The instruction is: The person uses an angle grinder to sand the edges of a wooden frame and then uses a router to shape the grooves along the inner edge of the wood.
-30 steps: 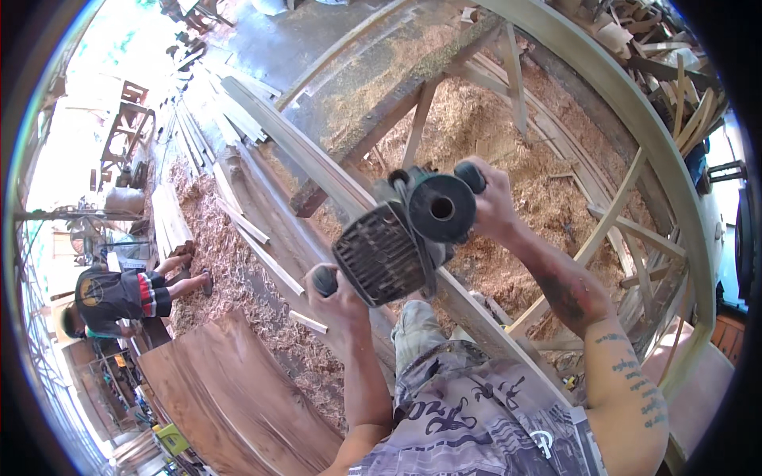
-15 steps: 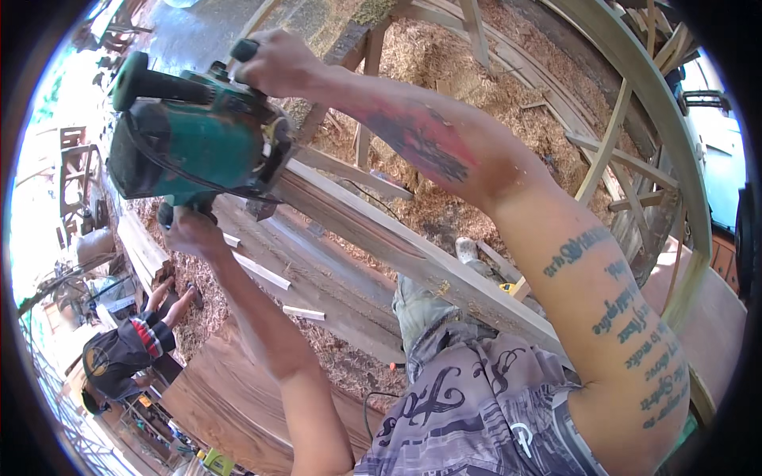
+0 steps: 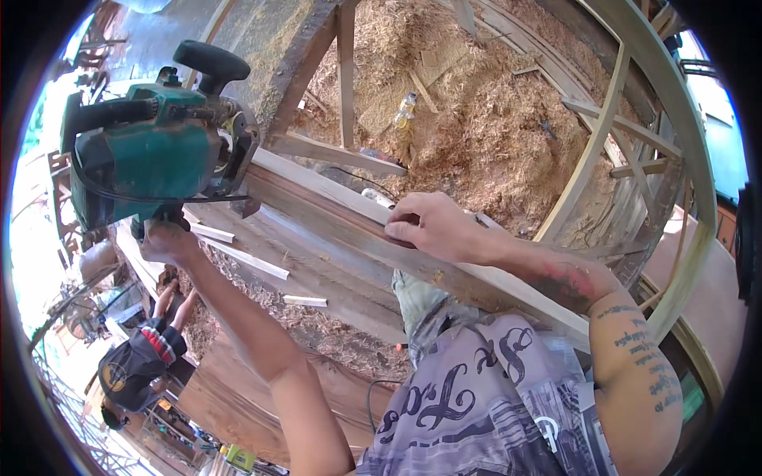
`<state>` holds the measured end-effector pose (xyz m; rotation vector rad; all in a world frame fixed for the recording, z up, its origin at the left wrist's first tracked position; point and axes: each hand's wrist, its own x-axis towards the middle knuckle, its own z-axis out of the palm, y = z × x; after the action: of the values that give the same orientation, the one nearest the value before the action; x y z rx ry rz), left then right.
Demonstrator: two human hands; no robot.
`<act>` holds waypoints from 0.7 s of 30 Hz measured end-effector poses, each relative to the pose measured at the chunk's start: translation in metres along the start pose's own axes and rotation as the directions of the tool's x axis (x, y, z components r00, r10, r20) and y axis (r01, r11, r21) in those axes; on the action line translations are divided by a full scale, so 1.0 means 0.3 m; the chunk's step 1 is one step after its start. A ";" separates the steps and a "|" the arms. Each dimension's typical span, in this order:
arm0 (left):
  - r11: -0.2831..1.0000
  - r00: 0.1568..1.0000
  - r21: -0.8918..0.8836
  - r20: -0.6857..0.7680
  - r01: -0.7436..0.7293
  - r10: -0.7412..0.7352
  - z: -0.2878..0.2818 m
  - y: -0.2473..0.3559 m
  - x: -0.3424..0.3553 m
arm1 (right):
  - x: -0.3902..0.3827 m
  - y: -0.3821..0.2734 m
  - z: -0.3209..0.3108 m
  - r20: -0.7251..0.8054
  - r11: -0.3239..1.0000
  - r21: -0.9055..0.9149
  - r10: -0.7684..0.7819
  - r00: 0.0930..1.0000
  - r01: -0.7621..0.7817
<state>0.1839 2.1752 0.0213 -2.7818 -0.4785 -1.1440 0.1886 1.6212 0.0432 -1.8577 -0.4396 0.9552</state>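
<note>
A green power tool (image 3: 151, 151) with black handles rests at the far left end of a long wooden beam (image 3: 333, 213); its exact kind I cannot tell. My left hand (image 3: 168, 240) is wrapped round the handle on the near side of the tool. The black knob handle (image 3: 213, 67) on its far side has no hand on it. My right hand (image 3: 435, 226) is at the middle of the beam, thumb and fingers curled and pressed on its upper edge. Some of its fingertips are hidden behind the beam.
Wood shavings (image 3: 468, 151) cover the ground, with a bottle (image 3: 406, 111) of yellow liquid among them. A curved wooden frame (image 3: 689, 119) stands at the right. Offcut strips (image 3: 254, 262) and a broad board (image 3: 238, 389) lie at the near left. Another person (image 3: 143, 357) bends down there.
My right hand has let go of the tool's far handle and moved right and nearer, down onto the beam. The tool has shifted slightly left, still held by my left hand.
</note>
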 end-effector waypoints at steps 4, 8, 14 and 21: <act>0.953 0.982 -0.237 0.022 0.187 -0.188 -0.007 0.131 0.013 | 0.028 0.012 -0.009 -0.080 1.000 0.019 -0.019 0.997 0.020; 0.932 0.987 0.360 0.159 -0.048 -0.011 -0.077 0.230 0.035 | 0.075 -0.004 -0.099 -0.138 0.996 -0.029 -0.088 0.986 0.085; 0.598 0.882 -0.683 0.150 0.419 -0.447 0.002 -0.002 -0.018 | 0.274 0.004 -0.091 -0.116 0.889 -0.233 -0.429 0.896 0.395; 0.868 0.909 -0.269 0.135 0.417 -0.395 -0.017 0.059 -0.007 | 0.325 0.001 -0.165 0.259 0.984 -0.100 -0.116 0.959 0.146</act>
<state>0.1847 2.1568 0.0240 -3.0803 -1.0271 -1.2787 0.2881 1.6552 0.0128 -1.7922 -0.7797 1.0995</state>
